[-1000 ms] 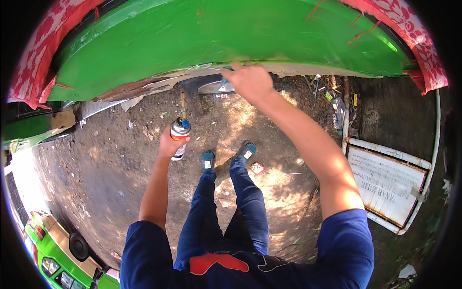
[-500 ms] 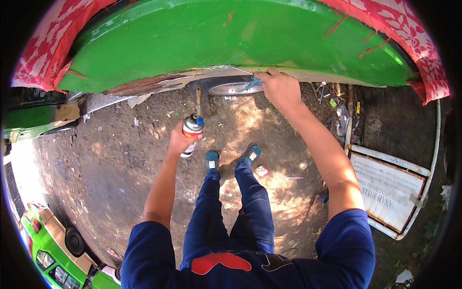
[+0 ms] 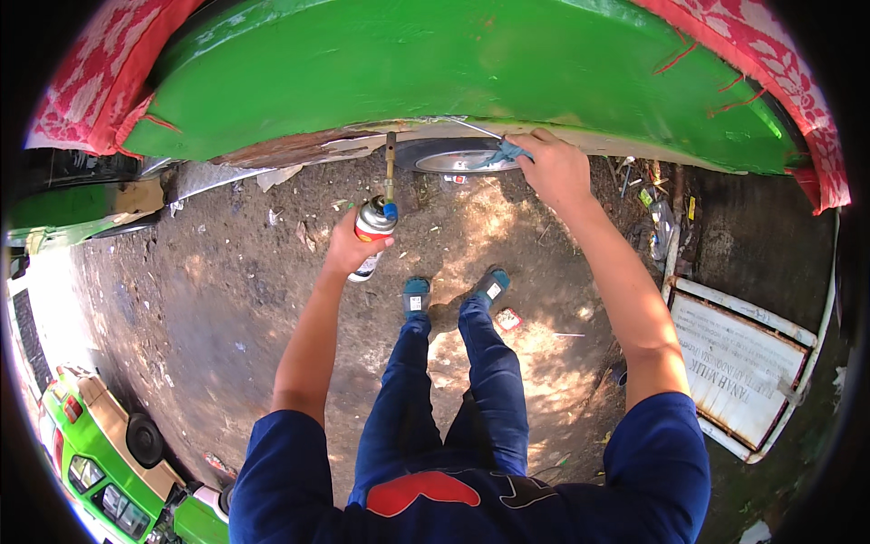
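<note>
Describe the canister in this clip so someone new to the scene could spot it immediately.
Start from the green panel curving across the top of the view, then drop to the left hand below it. That hand holds the canister, a red-and-white can with a silvery top. Unlike anything around it, it carries a brass-coloured nozzle and a blue knob.

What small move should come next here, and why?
Perhaps the left hand should edge the gas torch nearer the tip of the metal rod: the brass nozzle points toward the lower edge of the green vehicle panel, where that tip appears, but stands apart from it. The right hand holds the rod through blue cloth.
</note>
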`<state>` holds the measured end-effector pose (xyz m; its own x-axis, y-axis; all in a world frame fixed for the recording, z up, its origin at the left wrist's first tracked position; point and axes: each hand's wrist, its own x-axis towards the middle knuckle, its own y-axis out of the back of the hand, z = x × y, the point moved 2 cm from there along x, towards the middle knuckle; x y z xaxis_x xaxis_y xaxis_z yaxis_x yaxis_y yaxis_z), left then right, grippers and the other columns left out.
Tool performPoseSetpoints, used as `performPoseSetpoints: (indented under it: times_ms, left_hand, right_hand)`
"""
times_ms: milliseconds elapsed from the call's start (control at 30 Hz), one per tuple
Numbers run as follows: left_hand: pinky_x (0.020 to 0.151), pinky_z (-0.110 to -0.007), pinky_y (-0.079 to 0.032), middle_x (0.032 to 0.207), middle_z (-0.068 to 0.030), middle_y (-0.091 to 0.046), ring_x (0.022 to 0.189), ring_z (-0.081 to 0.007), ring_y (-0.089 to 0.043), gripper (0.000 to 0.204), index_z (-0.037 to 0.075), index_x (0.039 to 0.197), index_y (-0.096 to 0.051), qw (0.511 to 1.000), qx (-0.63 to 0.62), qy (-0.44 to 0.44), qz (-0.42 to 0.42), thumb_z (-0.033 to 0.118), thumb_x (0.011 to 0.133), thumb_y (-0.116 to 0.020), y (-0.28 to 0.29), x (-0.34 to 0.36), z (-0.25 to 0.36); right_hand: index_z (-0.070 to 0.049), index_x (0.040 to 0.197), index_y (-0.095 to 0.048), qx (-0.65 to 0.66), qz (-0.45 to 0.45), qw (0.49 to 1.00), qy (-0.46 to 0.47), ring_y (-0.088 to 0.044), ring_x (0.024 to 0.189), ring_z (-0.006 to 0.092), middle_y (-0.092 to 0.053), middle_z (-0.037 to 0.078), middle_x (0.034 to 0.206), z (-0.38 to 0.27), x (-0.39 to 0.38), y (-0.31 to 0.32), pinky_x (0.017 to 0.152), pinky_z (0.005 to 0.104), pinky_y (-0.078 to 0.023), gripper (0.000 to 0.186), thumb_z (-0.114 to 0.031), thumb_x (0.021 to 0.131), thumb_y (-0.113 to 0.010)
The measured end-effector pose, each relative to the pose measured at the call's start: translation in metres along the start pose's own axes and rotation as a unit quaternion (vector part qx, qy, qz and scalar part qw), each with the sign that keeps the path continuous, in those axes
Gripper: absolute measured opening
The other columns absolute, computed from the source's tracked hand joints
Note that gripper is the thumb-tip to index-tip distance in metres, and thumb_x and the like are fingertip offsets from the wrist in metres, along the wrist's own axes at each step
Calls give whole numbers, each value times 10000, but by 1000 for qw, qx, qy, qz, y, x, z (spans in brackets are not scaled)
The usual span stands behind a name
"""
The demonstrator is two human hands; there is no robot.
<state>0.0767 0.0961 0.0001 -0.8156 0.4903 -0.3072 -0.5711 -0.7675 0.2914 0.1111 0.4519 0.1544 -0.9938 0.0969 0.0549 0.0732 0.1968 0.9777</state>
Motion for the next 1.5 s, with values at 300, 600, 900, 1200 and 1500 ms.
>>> performPoseSetpoints:
  times_ms: [300, 600, 900, 1200, 1500]
  left_hand:
    - [863, -366, -537, 1041, -154, -701, 943, -238, -688, 676, -13, 1139, -618, 999, 27, 32, -18, 312, 630, -922, -18, -4, -14]
    - [853, -366, -537, 1023, -128, -705, 925, -226, -684, 647, -2, 1131, -623, 999, -22, 34, -7, 281, 635, -925, -21, -7, -17]
    - [869, -358, -541, 1040, -120, -712, 937, -214, -687, 668, 4, 1174, -612, 999, -40, 20, 10, 249, 635, -922, -19, -9, -9]
    - [860, -358, -544, 1029, -120, -713, 927, -213, -688, 653, 1, 1153, -610, 999, -33, 17, -9, 237, 631, -923, -26, -7, -1]
    - [865, -351, -535, 1032, -113, -712, 937, -193, -678, 642, 4, 1150, -614, 999, -33, 13, -29, 248, 642, -922, -46, -6, 16]
  right_hand:
    - [-228, 1121, -737, 6, 15, 1000, -6, -689, 809, 243, -691, -7, 1016, -13, -1, -12, 679, 362, -564, 312, -164, 816, -736]
    - [-221, 1114, -740, -43, -26, 999, 13, -687, 809, 262, -687, 9, 1014, -17, 9, 4, 686, 389, -569, 303, -164, 816, -731]
    - [-228, 1094, -746, -41, -25, 999, -3, -691, 802, 259, -693, 12, 1008, -6, 4, 3, 678, 386, -567, 290, -167, 810, -739]
    - [-226, 1103, -740, 40, 56, 993, -98, -688, 789, 275, -689, 22, 987, 14, -35, -4, 687, 388, -565, 298, -180, 809, -729]
    - [-213, 1086, -746, 72, 70, 991, -86, -690, 798, 262, -704, 13, 988, 26, -39, -11, 682, 365, -561, 288, -173, 801, -752]
